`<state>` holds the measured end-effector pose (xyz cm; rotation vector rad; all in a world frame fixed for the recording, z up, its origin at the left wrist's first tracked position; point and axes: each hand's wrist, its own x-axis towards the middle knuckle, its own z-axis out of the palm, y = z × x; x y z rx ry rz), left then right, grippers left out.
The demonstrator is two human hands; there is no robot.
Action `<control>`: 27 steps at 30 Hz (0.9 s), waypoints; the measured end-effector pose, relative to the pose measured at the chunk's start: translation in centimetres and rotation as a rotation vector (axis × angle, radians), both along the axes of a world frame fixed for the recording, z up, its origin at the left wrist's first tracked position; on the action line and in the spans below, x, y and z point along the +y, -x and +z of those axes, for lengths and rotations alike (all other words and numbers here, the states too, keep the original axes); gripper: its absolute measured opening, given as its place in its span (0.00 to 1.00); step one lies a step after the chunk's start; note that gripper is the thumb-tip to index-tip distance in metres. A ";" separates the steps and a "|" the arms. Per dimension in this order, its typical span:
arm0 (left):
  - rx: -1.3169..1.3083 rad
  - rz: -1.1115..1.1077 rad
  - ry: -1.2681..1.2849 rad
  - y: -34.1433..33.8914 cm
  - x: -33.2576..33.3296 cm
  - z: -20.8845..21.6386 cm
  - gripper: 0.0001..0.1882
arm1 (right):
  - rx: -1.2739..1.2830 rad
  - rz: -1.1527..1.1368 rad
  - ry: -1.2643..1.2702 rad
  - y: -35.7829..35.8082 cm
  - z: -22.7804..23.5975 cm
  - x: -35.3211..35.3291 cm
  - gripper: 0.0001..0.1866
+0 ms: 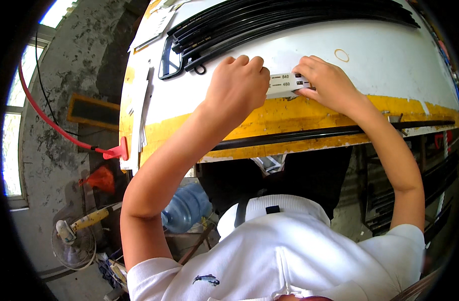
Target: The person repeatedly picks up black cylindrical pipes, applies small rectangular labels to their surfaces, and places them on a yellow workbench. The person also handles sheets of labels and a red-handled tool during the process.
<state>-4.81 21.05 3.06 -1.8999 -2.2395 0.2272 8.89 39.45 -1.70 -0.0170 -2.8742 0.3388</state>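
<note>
Above the front of the table, a white label strip [281, 86] with dark printing stretches between my two hands. My left hand [238, 83] is closed in a loose fist at the strip's left end, and its fingertips are hidden from view. At the other end, my right hand [327, 83] pinches the strip between thumb and fingers. A long black rod [299, 136] lies along the table's near edge, below both hands and passing under my right forearm.
Behind my hands lies a bundle of black tubes [289, 22], with a phone [170, 60] and a small black ring [200, 69] at its left end. A rubber band [341, 55] rests farther right. Papers [143, 113] and a red hose [59, 129] are at left.
</note>
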 end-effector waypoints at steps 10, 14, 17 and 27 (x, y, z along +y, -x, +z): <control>0.012 -0.047 0.092 1.2 1.2 0.7 0.20 | -0.048 0.003 0.021 0.3 0.4 0.3 0.18; -0.014 0.029 0.207 1.1 2.0 1.2 0.20 | -0.057 -0.016 0.022 0.3 0.4 0.1 0.17; -0.113 0.077 0.215 0.7 1.8 1.2 0.21 | -0.061 -0.017 0.012 0.1 0.5 0.2 0.18; 0.040 -0.009 0.161 0.5 1.7 2.0 0.17 | -0.136 -0.036 0.045 0.2 1.2 -0.1 0.17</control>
